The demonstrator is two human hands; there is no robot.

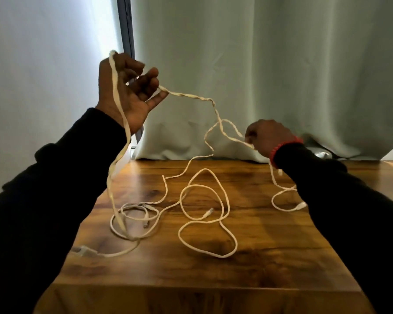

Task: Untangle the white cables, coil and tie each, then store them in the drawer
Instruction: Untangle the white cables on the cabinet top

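White cables (203, 219): tangled loops on the table centre, twisted strands rising toward 11 and 2 o'clock.

Two hands (127, 87) (268, 137), one wooden table (270, 257), and tangled white cables (204, 214), number unclear.

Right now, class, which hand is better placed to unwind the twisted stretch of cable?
Left. The left hand grips the white cables right where the twist starts; the right hand pinches strands beyond it, lower.

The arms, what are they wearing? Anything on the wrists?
Both arms are in long black sleeves, the left sleeve and the right sleeve, reaching the wrists. A red beaded bracelet circles the right wrist. Both hands are bare, no gloves.
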